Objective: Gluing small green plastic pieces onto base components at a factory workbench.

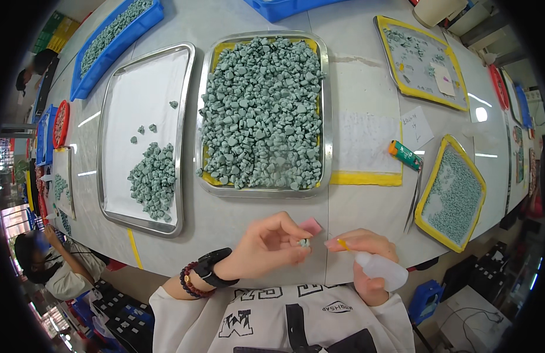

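Observation:
Between the thumb and forefinger of my left hand (pixel 266 244) I pinch a small grey-green piece (pixel 304 242). My right hand (pixel 366 250) is wrapped round a white squeeze bottle (pixel 385 272), whose yellow nozzle (pixel 343 244) points left toward the piece, a little apart from it. Just beyond my left fingertips lies a pink pad (pixel 311 226). Ahead of my hands stands a metal tray (pixel 266 192) heaped with similar grey-green pieces (pixel 261 112). To its left, a white-lined metal tray (pixel 122 194) bears a smaller pile (pixel 155 182) and several loose pieces.
At right are a green-and-orange cylinder (pixel 405 155), tweezers (pixel 414 200) and a yellow-edged tray (pixel 428 220) of tiny pieces. Another yellow-edged tray (pixel 422 97) lies farther back. Handwritten paper (pixel 366 141) lies beside the heaped tray. A blue bin (pixel 78 88) stands far left. Another person (pixel 72 267) sits at left.

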Motion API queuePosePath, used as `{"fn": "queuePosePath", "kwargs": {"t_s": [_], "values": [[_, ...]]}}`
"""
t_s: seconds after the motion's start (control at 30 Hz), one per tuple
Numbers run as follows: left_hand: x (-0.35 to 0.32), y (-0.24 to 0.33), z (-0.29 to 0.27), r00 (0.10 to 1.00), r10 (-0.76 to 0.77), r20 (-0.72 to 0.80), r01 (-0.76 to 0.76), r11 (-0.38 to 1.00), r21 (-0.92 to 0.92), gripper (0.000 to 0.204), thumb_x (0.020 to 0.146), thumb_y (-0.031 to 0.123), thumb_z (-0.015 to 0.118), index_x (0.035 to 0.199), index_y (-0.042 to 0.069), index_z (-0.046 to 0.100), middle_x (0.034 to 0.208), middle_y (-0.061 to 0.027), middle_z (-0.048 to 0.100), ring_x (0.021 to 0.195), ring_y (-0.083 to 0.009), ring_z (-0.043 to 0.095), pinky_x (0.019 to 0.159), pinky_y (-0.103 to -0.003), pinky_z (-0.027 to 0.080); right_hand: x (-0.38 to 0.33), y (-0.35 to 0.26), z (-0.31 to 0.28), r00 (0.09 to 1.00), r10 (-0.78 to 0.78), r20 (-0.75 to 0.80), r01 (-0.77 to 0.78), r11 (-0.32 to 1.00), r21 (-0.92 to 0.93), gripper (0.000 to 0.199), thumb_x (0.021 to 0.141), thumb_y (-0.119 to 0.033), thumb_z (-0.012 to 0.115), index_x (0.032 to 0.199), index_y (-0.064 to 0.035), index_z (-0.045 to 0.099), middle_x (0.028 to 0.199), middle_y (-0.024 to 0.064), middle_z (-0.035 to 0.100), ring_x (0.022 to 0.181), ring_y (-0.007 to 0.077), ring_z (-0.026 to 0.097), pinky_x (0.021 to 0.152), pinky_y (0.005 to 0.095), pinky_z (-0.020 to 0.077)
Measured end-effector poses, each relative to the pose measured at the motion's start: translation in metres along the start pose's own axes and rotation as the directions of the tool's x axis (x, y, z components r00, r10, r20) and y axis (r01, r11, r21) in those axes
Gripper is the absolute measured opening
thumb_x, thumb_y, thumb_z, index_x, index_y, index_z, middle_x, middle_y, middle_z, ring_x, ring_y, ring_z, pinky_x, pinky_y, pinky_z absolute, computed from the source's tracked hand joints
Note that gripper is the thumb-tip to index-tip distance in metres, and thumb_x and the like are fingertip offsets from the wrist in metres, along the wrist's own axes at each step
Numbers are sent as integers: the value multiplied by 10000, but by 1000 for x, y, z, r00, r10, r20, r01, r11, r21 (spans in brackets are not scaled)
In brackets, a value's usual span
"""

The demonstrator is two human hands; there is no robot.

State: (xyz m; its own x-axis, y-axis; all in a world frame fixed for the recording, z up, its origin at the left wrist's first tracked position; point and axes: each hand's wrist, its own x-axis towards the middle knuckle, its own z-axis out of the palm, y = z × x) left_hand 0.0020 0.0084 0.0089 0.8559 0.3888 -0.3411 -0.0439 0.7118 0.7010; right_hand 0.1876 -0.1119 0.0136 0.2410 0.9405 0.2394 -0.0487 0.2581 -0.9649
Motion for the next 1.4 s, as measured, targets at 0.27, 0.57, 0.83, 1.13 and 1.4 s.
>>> {"fn": "queuePosePath", "kwargs": {"t_s": [0.27,0.57,0.83,1.13,1.4], "values": [[2,-15,-4,994,106,-15,-97,953,288,233,838,-61,596,1066,-29,565,957,-84,625,782,-102,606,677,-234,509,9,6,14,970,-102,220,126,987,-99,481,869,-409,602,1113,-9,496,968,203,640,942,340,639,776,406,533],[2,-5,-3,993,-115,-23,115,993,5,277,833,-65,604,1108,-40,581,1011,-90,633,846,-88,595,694,-226,501,5,7,16,988,-80,131,108,968,-225,446,860,-343,631,1131,-18,487,1034,200,622,928,342,649,782,403,539],[1,-7,2,985,106,-139,-44,921,388,288,818,-74,620,1103,-41,597,1002,-93,646,840,-87,599,738,-231,507,3,5,14,983,-82,164,125,955,-270,457,854,-353,639,1122,-20,479,1045,197,613,913,345,652,769,403,543],[0,-10,-2,989,62,-136,-28,970,240,294,790,-46,657,1080,-6,633,985,-71,646,813,-82,604,737,-221,514,5,9,11,981,-126,149,157,962,-224,494,865,-456,583,1077,-15,520,937,177,655,922,367,643,765,410,537],[1,-12,-2,978,145,-147,-81,923,376,275,785,-24,674,1057,9,654,940,-70,643,786,-80,603,692,-214,513,8,4,17,995,-11,98,36,966,-255,584,890,-561,459,930,5,597,824,145,679,942,379,628,772,423,525]]}}
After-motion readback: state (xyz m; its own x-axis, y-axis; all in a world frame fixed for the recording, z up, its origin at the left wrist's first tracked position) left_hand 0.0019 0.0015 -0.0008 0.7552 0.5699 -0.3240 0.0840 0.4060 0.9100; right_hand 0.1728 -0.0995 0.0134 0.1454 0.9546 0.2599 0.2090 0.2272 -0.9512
